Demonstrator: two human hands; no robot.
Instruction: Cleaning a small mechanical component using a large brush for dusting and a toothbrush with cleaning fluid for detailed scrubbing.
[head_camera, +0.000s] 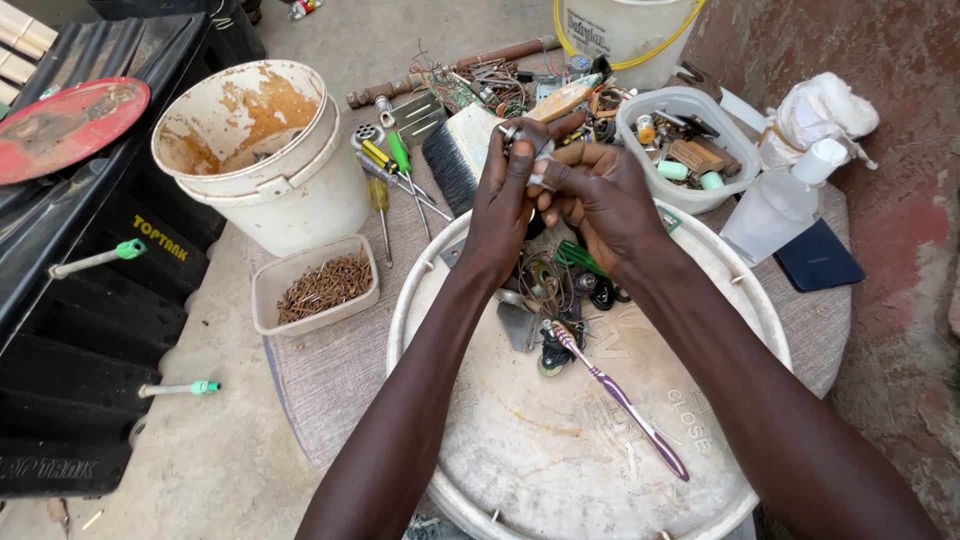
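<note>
Both hands, left hand (508, 195) and right hand (598, 192), pinch small metal part (522, 135) above round lid (600, 440); slip drops it among loose parts (560, 290).

1. Your left hand (505, 205) and right hand (600, 195) cover most of the small silvery metal part (527, 135) you grip; its shape cannot be told.
2. The picture's top edge cuts off the cream plastic bucket with yellow handle (625, 35).
3. Your wrists hide part of the heap of small dark components (560, 290) on the round white plastic lid (560, 440).
</note>
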